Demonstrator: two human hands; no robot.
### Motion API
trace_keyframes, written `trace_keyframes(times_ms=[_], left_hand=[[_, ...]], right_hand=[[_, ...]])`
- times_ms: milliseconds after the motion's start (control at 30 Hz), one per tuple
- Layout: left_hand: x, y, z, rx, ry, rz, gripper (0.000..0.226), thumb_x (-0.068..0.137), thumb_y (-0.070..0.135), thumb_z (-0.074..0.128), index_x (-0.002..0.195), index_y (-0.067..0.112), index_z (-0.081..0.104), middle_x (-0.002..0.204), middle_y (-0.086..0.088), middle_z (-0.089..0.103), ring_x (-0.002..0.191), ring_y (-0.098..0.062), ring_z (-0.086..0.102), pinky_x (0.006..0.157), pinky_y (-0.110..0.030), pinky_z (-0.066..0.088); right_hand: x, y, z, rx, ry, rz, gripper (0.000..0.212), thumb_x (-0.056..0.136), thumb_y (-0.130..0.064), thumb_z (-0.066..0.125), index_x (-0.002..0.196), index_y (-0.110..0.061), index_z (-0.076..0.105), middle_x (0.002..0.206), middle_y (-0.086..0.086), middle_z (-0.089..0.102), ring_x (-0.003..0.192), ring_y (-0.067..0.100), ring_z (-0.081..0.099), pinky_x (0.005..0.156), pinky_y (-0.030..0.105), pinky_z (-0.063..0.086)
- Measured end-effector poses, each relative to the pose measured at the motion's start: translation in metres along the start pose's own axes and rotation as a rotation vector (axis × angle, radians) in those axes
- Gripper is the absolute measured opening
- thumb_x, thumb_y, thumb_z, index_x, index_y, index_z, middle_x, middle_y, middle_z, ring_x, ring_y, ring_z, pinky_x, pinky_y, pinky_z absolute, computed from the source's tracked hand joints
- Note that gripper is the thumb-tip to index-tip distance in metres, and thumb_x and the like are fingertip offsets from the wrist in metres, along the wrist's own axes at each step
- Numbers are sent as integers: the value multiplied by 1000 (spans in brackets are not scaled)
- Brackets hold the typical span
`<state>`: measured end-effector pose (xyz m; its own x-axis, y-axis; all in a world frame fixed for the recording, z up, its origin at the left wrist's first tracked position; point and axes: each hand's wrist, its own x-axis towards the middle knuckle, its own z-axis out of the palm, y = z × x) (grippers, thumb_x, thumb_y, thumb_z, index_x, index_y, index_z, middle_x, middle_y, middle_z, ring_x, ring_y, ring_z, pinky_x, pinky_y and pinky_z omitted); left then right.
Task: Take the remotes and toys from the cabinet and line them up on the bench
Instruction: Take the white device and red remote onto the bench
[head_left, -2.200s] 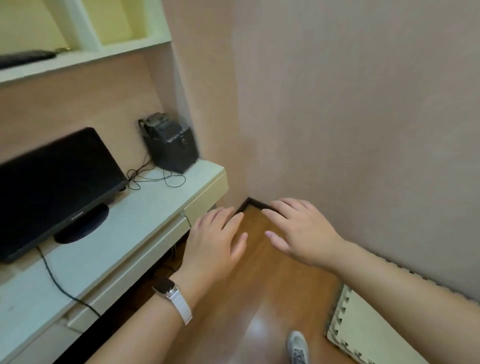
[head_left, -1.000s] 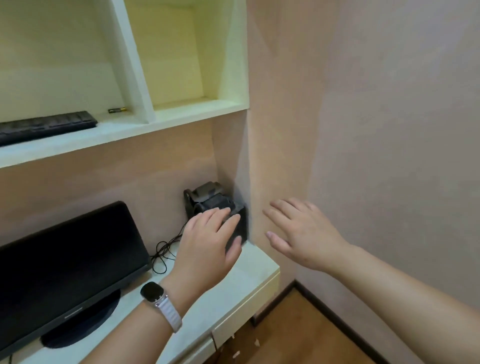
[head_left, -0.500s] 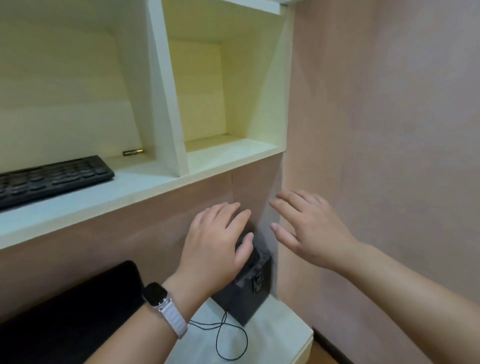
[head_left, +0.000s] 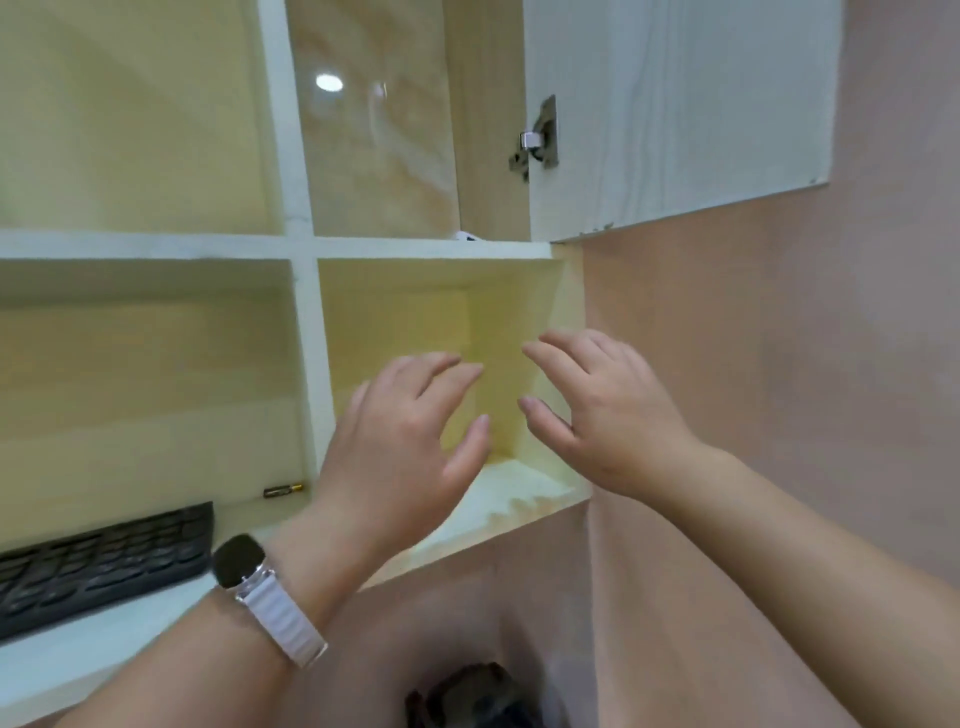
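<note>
A pale yellow wall cabinet (head_left: 301, 244) with open cubbies fills the view. Its upper right compartment stands open, the white door (head_left: 675, 114) swung out to the right. A small white object (head_left: 466, 236) peeks over that compartment's shelf edge; I cannot tell what it is. My left hand (head_left: 400, 447), with a watch on the wrist, and my right hand (head_left: 608, 410) are raised in front of the lower right cubby, fingers spread, holding nothing. No remote or toy is clearly visible.
A black keyboard (head_left: 98, 561) lies on the lower left shelf, a small battery (head_left: 283, 490) behind it. A dark device (head_left: 472, 696) sits below at the bottom edge. A pink wall (head_left: 831, 415) runs along the right.
My view has tilted up from the floor and desk to the wall cabinet. Both hands have risen with it, staying empty and spread.
</note>
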<state>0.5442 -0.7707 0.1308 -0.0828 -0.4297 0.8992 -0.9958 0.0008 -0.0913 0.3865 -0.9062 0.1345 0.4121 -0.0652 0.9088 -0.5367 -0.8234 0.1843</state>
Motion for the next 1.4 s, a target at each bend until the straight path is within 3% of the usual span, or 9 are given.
trace_keyframes(times_ms=[167, 300, 400, 667, 800, 967, 1067, 1233, 1400], left_hand=[[77, 2, -19, 39, 95, 68, 46, 85, 41, 51, 122, 17, 63, 122, -2, 62, 115, -22, 53, 96, -42, 45], [135, -5, -31, 70, 26, 24, 39, 88, 35, 57, 123, 19, 62, 123, 2, 61, 116, -16, 51, 93, -21, 33], [179, -18, -35, 100, -124, -44, 34, 90, 30, 62, 123, 23, 62, 127, 5, 60, 119, -11, 51, 90, -16, 30], [264, -47, -8, 327, -627, -160, 39, 90, 37, 61, 128, 30, 55, 127, 8, 59, 110, -14, 56, 94, -30, 45], [283, -57, 23, 285, -755, -233, 47, 88, 41, 63, 131, 26, 53, 129, 3, 58, 112, -17, 57, 100, -34, 45], [289, -61, 50, 301, -906, -329, 65, 89, 49, 56, 145, 21, 40, 145, 3, 47, 131, -18, 44, 108, -31, 33], [289, -59, 60, 283, -971, -333, 50, 92, 40, 51, 139, 21, 48, 138, 3, 53, 122, -18, 49, 96, -28, 38], [286, -59, 67, 376, -902, -179, 35, 91, 41, 50, 116, 19, 60, 108, -1, 65, 94, -20, 60, 80, -33, 50], [284, -59, 69, 503, -762, 5, 21, 89, 37, 52, 93, 17, 55, 85, -3, 63, 76, -25, 57, 57, -30, 40]], right_hand=[[54, 28, 2, 70, 73, -62, 52, 88, -46, 47, 122, -10, 63, 120, 10, 64, 110, 32, 59, 85, 41, 47], [87, 41, 13, 115, 68, -114, 54, 88, -46, 44, 123, -9, 61, 119, 11, 63, 107, 34, 58, 86, 43, 48], [103, 44, 22, 165, 81, -150, 51, 88, -43, 44, 120, -6, 62, 115, 12, 64, 102, 34, 59, 86, 42, 48], [109, 42, 44, 275, 162, -162, 47, 86, -39, 51, 119, -8, 63, 112, 9, 64, 105, 32, 57, 90, 41, 44], [107, 41, 49, 308, 192, -162, 46, 86, -37, 54, 120, -7, 63, 112, 10, 63, 104, 33, 56, 94, 42, 43], [107, 40, 52, 323, 198, -145, 46, 86, -38, 54, 120, -8, 62, 109, 9, 62, 103, 32, 55, 98, 42, 41], [106, 39, 53, 320, 199, -145, 48, 86, -39, 54, 122, -8, 61, 109, 8, 62, 102, 32, 55, 98, 44, 42], [106, 41, 53, 297, 195, -157, 50, 85, -39, 54, 123, -7, 62, 111, 10, 62, 105, 33, 56, 99, 46, 43], [107, 41, 52, 265, 165, -166, 52, 85, -39, 53, 124, -7, 61, 110, 11, 62, 104, 33, 56, 99, 44, 42]])
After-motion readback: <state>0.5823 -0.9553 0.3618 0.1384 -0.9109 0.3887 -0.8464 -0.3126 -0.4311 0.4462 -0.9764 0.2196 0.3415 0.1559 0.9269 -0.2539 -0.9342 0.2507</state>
